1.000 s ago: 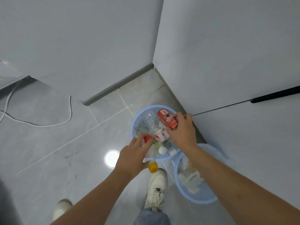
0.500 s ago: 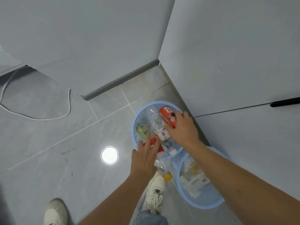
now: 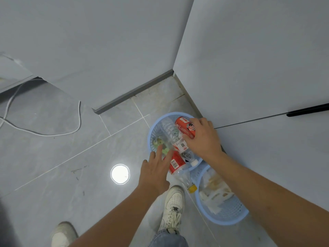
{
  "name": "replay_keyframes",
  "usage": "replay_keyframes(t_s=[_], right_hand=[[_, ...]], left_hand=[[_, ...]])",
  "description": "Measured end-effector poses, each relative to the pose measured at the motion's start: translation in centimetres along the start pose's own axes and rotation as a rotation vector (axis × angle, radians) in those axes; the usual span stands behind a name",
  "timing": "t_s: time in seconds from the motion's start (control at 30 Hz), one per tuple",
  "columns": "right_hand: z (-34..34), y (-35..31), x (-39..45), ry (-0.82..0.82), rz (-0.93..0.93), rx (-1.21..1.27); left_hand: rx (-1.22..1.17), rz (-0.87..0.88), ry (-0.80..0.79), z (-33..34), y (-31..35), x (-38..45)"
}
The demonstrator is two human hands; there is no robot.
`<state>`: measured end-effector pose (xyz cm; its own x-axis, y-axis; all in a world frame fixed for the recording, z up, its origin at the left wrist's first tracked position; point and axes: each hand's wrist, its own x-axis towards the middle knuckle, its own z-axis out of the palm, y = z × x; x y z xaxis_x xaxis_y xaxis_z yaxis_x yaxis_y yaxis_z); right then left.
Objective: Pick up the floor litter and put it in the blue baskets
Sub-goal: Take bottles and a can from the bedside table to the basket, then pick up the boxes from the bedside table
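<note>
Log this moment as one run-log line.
phase: dropping litter | right hand: grips red can over far blue basket | left hand: open beside red-label bottle | near blue basket: paper

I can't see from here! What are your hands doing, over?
Right hand grips red can over far blue basket. Left hand open beside yellow-capped bottle. Nothing blocking.

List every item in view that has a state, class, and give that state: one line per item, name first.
Left hand: open, fingers straight over the far basket's rim.
Right hand: gripping the red can.
Red can: held tilted above the far basket.
Far blue basket: holding bottles and litter.
Yellow-capped bottle: lying over the far basket's rim, cap outside.
Near blue basket: holding crumpled white paper.
</note>
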<state>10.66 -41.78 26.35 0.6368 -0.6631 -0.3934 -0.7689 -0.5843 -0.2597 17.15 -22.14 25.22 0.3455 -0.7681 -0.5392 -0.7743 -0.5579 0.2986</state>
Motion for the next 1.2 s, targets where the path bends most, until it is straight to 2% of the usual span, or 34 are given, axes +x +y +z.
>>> replay_keyframes(t_s=[0.07,0.17,0.33,0.47,0.6,0.87,1.07,1.2], right_hand=[[-1.1,-1.2,-0.7,0.018,-0.018,0.008],[-3.2,-4.1,-2.2,0.003,-0.033,0.031],[-7.4,-13.1,-6.1,-0.067,-0.134,0.101],[-10.6,-24.1,-9.5,-0.073,-0.278,0.211],[-11.9,-37.3,-11.9,-0.096,-0.422,0.256],[-9.4,-63.6,-13.5,-0.075,-0.596,0.36],[-8.3,-77.0,-10.3,0.065,-0.746,0.34],[-6.9,-85.1,-5.6,0.086,-0.771,0.266]], left_hand=[[-0.032,-0.003,0.013,-1.9,-0.9,-0.7],[-0.109,-0.012,0.121,-5.5,-2.7,-2.3],[-0.219,-0.062,0.318,-13.1,-7.5,-7.3],[-0.279,-0.12,0.471,-19.6,-13.6,-14.1],[-0.324,-0.206,0.595,-24.9,-22.3,-22.1],[-0.471,-0.483,0.845,-31.4,-43.3,-36.4],[-0.549,-0.666,1.022,-35.7,-55.3,-37.8],[-0.584,-0.756,0.888,-37.4,-61.6,-33.7]])
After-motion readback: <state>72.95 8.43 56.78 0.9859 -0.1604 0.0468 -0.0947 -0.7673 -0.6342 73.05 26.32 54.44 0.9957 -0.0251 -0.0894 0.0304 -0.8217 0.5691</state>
